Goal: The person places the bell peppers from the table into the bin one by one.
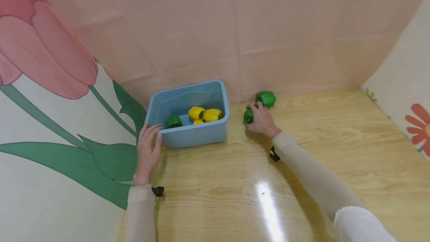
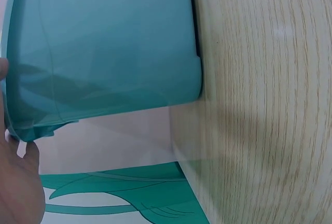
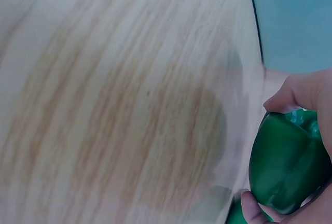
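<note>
A blue plastic bin (image 1: 193, 137) stands on the table against the back wall. Inside it lie a green bell pepper (image 1: 173, 121) and several yellow bell peppers (image 1: 212, 115). My left hand (image 1: 147, 152) rests on the bin's front left corner, thumb outside and fingers over the rim; the left wrist view shows the bin's side (image 2: 104, 47) close up. To the right of the bin, my right hand (image 1: 262, 120) grips a green bell pepper (image 3: 288, 162) between thumb and fingers. Just behind that hand another green bell pepper (image 1: 266, 99) lies by the wall.
The wooden table (image 1: 208, 189) runs up to a pink sheet (image 1: 188, 29) at the back. A panel with a painted tulip (image 1: 57, 47) borders the left side, and one with a red flower (image 1: 420, 122) the right.
</note>
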`<state>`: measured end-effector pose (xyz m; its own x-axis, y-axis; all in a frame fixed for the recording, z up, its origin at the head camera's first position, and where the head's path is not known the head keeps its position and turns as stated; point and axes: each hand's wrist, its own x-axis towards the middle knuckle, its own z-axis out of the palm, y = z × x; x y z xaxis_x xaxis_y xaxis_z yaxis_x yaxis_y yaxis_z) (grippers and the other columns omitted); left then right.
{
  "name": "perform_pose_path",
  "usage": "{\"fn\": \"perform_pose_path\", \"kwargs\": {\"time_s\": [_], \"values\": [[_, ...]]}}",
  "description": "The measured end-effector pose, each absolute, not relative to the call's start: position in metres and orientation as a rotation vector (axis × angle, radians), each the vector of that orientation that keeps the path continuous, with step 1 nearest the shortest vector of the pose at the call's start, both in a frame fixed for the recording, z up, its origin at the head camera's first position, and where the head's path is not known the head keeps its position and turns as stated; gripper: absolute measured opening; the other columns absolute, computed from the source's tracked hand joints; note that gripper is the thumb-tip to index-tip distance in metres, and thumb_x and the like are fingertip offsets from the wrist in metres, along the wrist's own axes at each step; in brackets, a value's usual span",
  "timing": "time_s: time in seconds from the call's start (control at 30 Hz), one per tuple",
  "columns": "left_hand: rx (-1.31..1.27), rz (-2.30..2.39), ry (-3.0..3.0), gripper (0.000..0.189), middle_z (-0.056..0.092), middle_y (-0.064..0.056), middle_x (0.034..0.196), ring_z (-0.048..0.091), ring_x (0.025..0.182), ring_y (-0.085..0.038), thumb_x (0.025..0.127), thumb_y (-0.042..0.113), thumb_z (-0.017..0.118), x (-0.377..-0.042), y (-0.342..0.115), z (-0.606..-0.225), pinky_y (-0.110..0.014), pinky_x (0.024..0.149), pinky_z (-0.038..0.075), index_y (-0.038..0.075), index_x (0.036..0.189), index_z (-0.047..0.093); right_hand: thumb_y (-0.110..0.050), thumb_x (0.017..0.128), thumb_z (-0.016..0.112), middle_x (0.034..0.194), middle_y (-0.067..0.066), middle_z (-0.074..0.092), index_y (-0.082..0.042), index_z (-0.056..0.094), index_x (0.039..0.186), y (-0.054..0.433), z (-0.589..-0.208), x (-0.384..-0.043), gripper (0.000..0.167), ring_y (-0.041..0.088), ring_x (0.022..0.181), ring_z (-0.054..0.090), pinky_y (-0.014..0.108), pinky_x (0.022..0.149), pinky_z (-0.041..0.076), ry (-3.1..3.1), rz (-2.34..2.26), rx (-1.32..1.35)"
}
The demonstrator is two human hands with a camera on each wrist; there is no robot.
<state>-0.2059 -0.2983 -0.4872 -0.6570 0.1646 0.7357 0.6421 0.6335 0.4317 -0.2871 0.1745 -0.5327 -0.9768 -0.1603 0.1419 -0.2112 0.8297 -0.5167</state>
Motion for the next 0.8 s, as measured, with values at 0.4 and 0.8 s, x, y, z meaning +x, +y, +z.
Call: {"fn": "perform_pose_path", "kwargs": {"time_s": [0.4, 0.8], "values": [[-0.618, -0.913, -2.207, 0.025, 0.071, -0.019, 0.135, 0.044, 0.147, -0.055, 0.106, 0.006, 0.060, -0.203, -0.300, -0.489, -0.058, 0.133, 0.024, 0.000, 0.126, 0.074, -0.024, 0.081, 0.089, 0.155, 0.034, 0.036, -0.008, 0.051, 0.146, 0.176, -0.521, -0.284, 0.077, 0.060, 0.126, 0.051, 0.076, 0.093, 0.055, -2.903, 0.872, 0.269], [-0.621, -0.917, -2.195, 0.025, 0.071, -0.018, 0.135, 0.043, 0.149, -0.053, 0.105, 0.003, 0.061, -0.204, -0.298, -0.488, -0.054, 0.133, 0.024, 0.002, 0.127, 0.074, -0.021, 0.078, 0.087, 0.155, 0.032, 0.037, -0.004, 0.052, 0.147, 0.177, -0.498, -0.288, 0.079, 0.059, 0.126, 0.052, 0.073, 0.100, 0.052, -2.837, 0.883, 0.303]]}}
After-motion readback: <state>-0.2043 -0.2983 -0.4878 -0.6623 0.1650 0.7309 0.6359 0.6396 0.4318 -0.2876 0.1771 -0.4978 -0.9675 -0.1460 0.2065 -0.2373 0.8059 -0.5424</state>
